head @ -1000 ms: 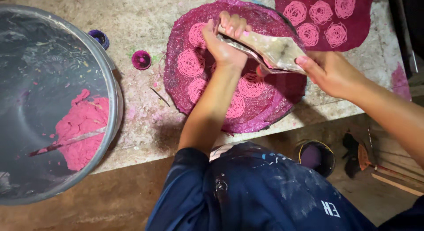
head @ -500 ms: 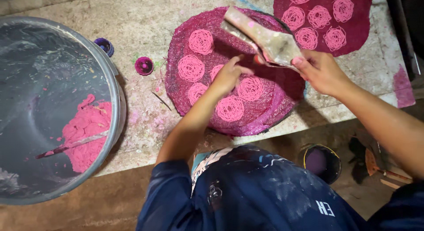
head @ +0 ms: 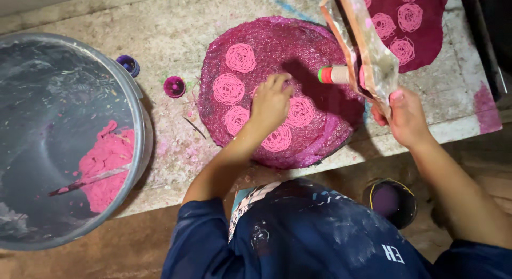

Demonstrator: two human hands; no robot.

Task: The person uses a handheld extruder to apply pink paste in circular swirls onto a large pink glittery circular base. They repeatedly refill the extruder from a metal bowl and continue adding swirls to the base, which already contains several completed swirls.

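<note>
Left hand (head: 270,104) fingers curl on magenta disc (head: 277,44); right hand (head: 406,116) grips smeared squeeze bag (head: 368,49).

Two dark magenta round fibrous mats lie on the tabletop (head: 133,23): one whole mat (head: 277,49) at centre and a second (head: 421,23) up and to its right, cut by the frame edge. The centre mat shows five pink coiled-thread spirals (head: 240,57); the second shows at least four. Left of the centre mat stand two small round caps (head: 174,86) and one large grey metal basin (head: 48,97).
</note>
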